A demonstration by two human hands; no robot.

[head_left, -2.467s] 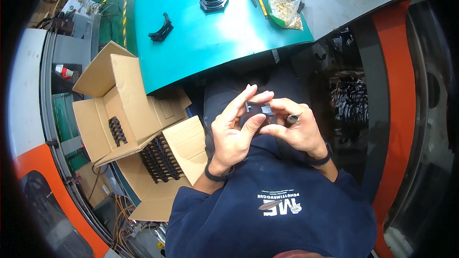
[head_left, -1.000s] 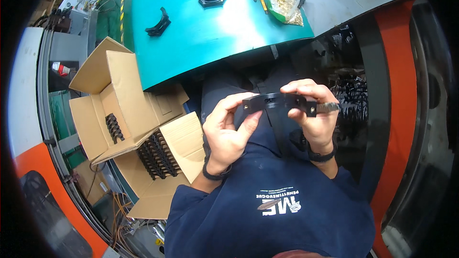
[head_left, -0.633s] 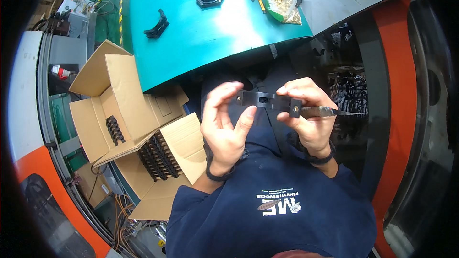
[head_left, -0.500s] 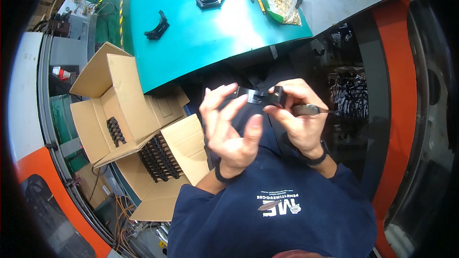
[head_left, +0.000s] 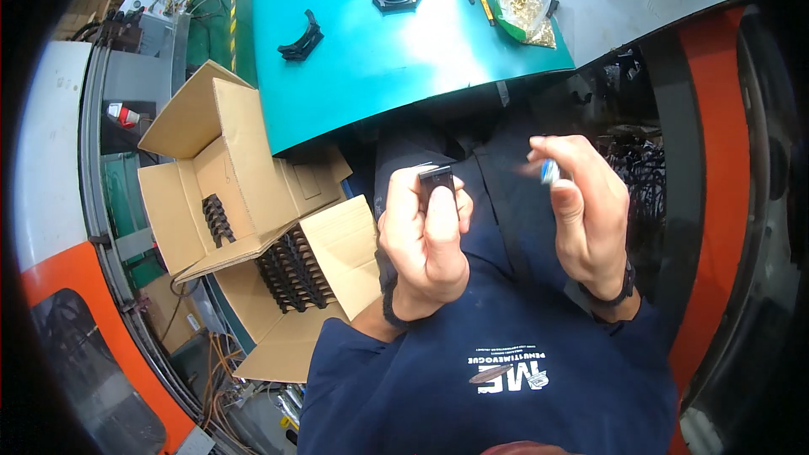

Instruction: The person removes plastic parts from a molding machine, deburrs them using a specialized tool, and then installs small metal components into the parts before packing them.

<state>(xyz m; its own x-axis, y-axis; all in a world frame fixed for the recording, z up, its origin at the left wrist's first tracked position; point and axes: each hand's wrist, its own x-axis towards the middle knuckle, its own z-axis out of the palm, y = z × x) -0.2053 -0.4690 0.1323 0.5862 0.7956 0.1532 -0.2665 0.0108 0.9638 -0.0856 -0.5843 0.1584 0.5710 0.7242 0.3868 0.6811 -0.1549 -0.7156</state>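
The left hand (head_left: pixel 428 248) pinches a black bracket (head_left: pixel 436 179), which could slip should thumb pressure ease, while the right hand (head_left: pixel 593 217) loosely grips a blurred blue-and-white object (head_left: pixel 549 172).

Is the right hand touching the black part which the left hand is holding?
Apart. The head view shows the right hand to the right of the black part in the left hand, with dark trousers visible between them.

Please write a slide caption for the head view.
Left hand holding a black part, right hand apart, before a green table.
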